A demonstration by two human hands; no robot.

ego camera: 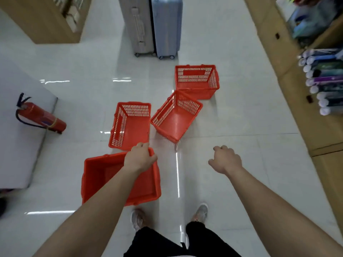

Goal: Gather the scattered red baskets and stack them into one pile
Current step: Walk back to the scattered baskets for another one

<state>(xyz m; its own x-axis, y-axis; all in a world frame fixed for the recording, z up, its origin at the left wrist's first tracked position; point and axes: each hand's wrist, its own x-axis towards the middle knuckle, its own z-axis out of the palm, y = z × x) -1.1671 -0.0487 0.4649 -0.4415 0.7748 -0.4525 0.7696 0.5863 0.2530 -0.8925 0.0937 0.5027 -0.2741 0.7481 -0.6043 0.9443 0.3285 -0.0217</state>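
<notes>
Several red baskets stand scattered on the white floor. The nearest basket (104,175) is just in front of my feet, and my left hand (140,157) grips its far right rim corner. Beyond it a second basket (130,125) stands upright. A third basket (176,117) sits turned at an angle to its right, touching the farthest basket (196,80). My right hand (225,159) hovers over bare floor, right of the baskets, fingers loosely curled and holding nothing.
Two suitcases (152,26) stand at the far end of the aisle. A red fire extinguisher (39,115) leans by a white counter (16,127) on the left. Wooden shelving (297,89) with goods lines the right. My shoes (199,213) are on the floor below.
</notes>
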